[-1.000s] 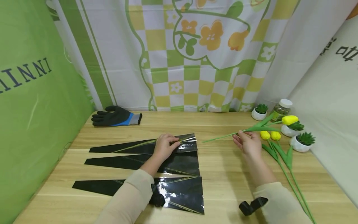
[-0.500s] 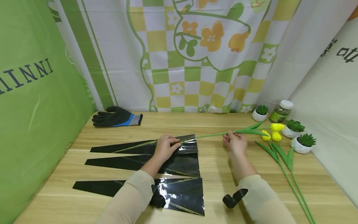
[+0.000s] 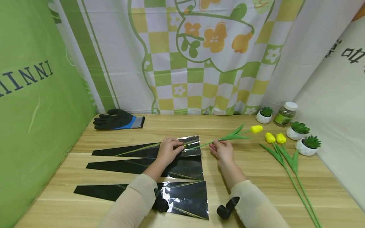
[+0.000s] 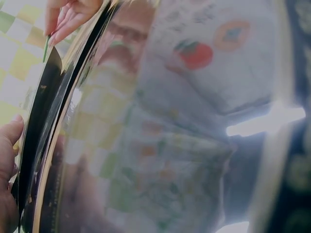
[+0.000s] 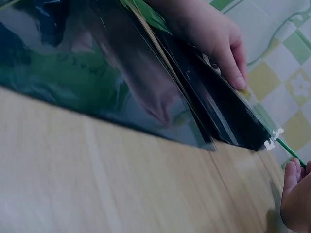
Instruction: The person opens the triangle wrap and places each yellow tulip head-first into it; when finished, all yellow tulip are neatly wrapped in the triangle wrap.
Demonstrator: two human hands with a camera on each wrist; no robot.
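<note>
Two hands worked on the table (image 3: 228, 120) in the head view: left hand (image 3: 168, 149) pinched the top sleeve (image 3: 148, 148) open, right hand (image 3: 223, 150) gripped a tulip (image 3: 231, 137), stem inside. Left wrist: sleeve (image 4: 43, 121) against thumb. Right wrist: left fingers (image 5: 228, 63) curled on the sleeve (image 5: 160, 92).

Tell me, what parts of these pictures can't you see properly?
- Tulip stem inside the top black sleeve: head view, hidden under the left hand.
- Jar label: head view, too small to read.
- Right hand: right wrist view, cut off by the edge.
- Left wrist view: the foil's glare blurs nearly everything.
</note>
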